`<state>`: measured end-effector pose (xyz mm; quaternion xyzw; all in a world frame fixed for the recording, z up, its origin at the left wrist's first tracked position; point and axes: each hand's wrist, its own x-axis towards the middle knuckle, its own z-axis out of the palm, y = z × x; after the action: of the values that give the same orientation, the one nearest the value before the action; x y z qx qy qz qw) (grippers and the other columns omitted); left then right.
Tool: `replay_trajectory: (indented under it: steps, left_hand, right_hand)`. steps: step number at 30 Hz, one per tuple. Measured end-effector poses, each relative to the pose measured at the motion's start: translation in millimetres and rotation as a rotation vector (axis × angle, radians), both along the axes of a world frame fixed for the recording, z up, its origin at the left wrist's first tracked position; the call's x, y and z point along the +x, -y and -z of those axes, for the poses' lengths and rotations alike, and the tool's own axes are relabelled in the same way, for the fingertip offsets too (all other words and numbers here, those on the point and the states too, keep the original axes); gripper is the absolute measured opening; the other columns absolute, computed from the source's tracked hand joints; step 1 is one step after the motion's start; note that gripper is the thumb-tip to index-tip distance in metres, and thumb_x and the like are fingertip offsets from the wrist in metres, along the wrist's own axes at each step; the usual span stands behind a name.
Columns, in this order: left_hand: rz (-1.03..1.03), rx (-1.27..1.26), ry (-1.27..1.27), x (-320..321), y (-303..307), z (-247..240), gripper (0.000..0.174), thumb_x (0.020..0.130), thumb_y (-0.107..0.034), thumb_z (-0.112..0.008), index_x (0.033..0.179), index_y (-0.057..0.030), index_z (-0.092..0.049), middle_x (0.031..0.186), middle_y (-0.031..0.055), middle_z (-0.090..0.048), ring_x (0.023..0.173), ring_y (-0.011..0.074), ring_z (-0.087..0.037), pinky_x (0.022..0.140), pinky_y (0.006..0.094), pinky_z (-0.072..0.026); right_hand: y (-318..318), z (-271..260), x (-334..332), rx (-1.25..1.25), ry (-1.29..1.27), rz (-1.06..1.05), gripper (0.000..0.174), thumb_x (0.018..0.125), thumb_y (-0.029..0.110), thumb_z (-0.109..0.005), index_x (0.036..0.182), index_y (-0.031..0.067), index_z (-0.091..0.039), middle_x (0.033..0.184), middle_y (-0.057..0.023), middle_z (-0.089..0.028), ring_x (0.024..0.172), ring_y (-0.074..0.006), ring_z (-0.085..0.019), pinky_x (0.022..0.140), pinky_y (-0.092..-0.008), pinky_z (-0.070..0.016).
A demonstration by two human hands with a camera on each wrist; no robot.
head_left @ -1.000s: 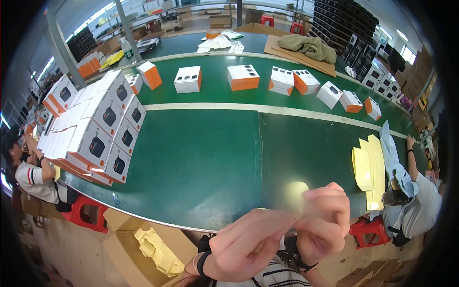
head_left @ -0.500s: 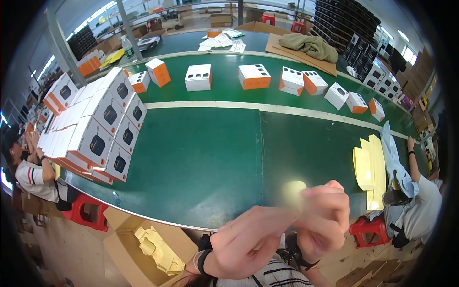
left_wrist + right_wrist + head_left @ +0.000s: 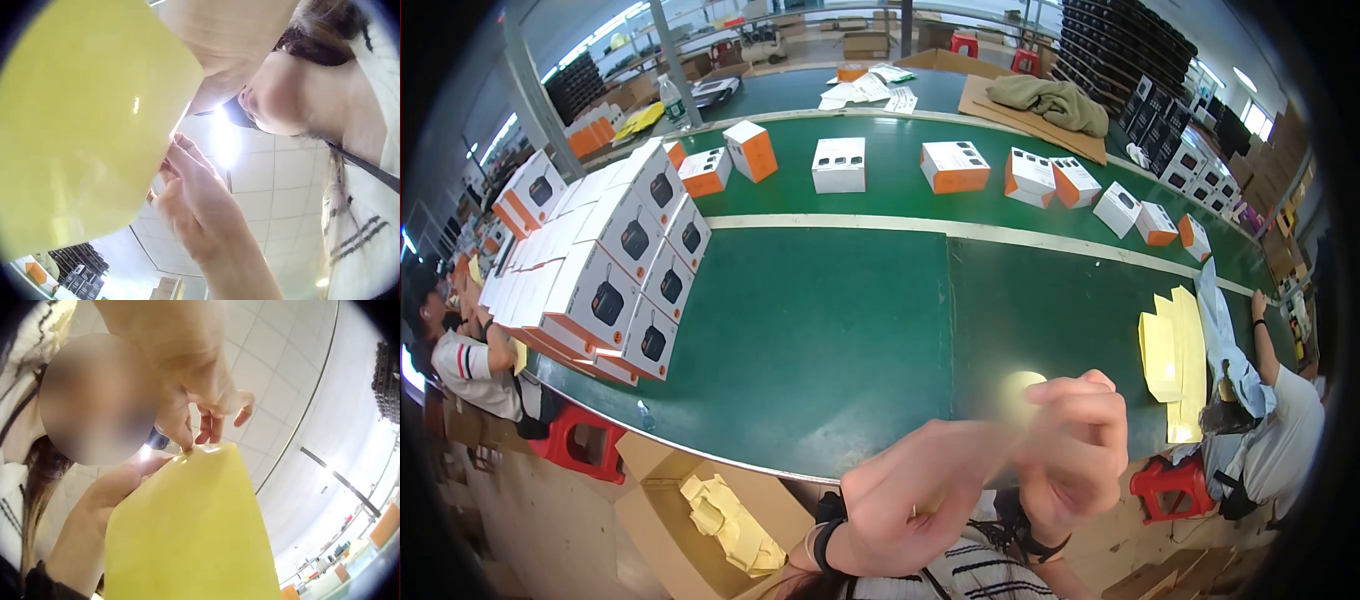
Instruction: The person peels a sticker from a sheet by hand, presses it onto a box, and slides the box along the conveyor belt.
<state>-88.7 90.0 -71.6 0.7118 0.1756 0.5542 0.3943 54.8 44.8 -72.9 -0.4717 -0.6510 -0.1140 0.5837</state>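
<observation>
Both hands meet at the edge of a glossy yellow sheet [image 3: 187,531], raised close to the camera above the table's front edge. In the right wrist view the thumb and fingertips of my right hand [image 3: 1080,440] pinch the sheet's folded-looking upper edge. My left hand [image 3: 915,495] pinches the same edge close beside them, other fingers curled; motion blurs it in the head view. The sheet hangs broad and bowed across the left wrist view, where it hides the left fingertips. Only a blurred yellow corner shows in the head view.
White-and-orange boxes [image 3: 608,300] stand stacked on the green table's left. Several more boxes [image 3: 838,165] sit spaced along the far belt. Yellow sheets [image 3: 1183,365] lie at right beside a person. An open carton [image 3: 650,520] with crumpled yellow paper [image 3: 725,525] sits below the front edge.
The boxes on the far belt have travelled to the right. My hands stay together at the yellow sheet, the left shifting slightly upward and now more blurred.
</observation>
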Motion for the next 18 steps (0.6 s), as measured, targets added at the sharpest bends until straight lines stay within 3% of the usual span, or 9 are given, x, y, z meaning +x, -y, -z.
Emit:
replay_trajectory:
  steps: [7,11,13,14,16,18]
  left_hand:
    - [-0.016,0.003,0.007,1,-3,3,0.015,0.085,0.013,-0.055,0.096,0.0082,-0.064,0.088,0.0202,-0.072,0.074,0.0184,-0.07,0.067,0.0255,-0.0544]
    - [-0.046,-0.025,-0.027,-2,-8,5,0.014,0.086,0.011,-0.055,0.096,0.0074,-0.064,0.089,0.0203,-0.072,0.077,0.0199,-0.07,0.07,0.0273,-0.0548]
    - [-0.031,-0.064,-0.03,-3,-11,6,0.012,0.088,0.01,-0.055,0.096,0.007,-0.064,0.089,0.0202,-0.072,0.078,0.0201,-0.07,0.072,0.0279,-0.0547]
    - [-0.07,-0.089,0.004,-2,-13,7,0.01,0.089,0.008,-0.056,0.096,0.0066,-0.063,0.089,0.0195,-0.072,0.079,0.0197,-0.069,0.073,0.0281,-0.0542]
    - [-0.11,-0.113,0.036,-3,-19,9,0.008,0.091,0.006,-0.057,0.096,0.0062,-0.062,0.09,0.0188,-0.072,0.08,0.0193,-0.069,0.074,0.0284,-0.0538]
    - [-0.165,-0.19,0.083,-13,-31,14,0.008,0.089,0.006,-0.06,0.095,0.0058,-0.066,0.093,0.014,-0.072,0.081,0.0186,-0.07,0.073,0.0272,-0.0538]
  right_hand:
    - [-2,-1,0,0.019,0.003,0.029,0.022,0.063,0.004,-0.076,0.084,0.0115,-0.075,0.089,-0.003,-0.063,0.091,-0.0236,-0.066,0.073,-0.037,-0.0336]
    - [-6,5,1,-0.026,0.008,0.008,0.021,0.063,0.003,-0.076,0.082,0.0112,-0.073,0.091,-0.0035,-0.06,0.09,-0.0257,-0.066,0.073,-0.0366,-0.0349]
    - [-6,13,-1,0.0,-0.205,-0.114,0.015,0.069,0.001,-0.075,0.079,0.0104,-0.069,0.1,-0.0069,-0.054,0.096,-0.0296,-0.064,0.079,-0.0388,-0.04]
    - [-4,12,-1,0.002,-0.204,-0.117,0.015,0.069,0.001,-0.075,0.079,0.0104,-0.069,0.1,-0.0069,-0.054,0.096,-0.0296,-0.064,0.079,-0.0388,-0.04]
    - [1,8,1,0.029,-0.434,-0.111,0.012,0.077,0.004,-0.074,0.08,0.0095,-0.064,0.108,-0.0097,-0.046,0.106,-0.033,-0.059,0.087,-0.0432,-0.0438]
    - [-6,13,16,0.068,-0.503,-0.164,0.013,0.088,0.011,-0.065,0.097,0.0056,-0.058,0.121,-0.014,-0.044,0.112,-0.0348,-0.055,0.092,-0.0476,-0.0442]
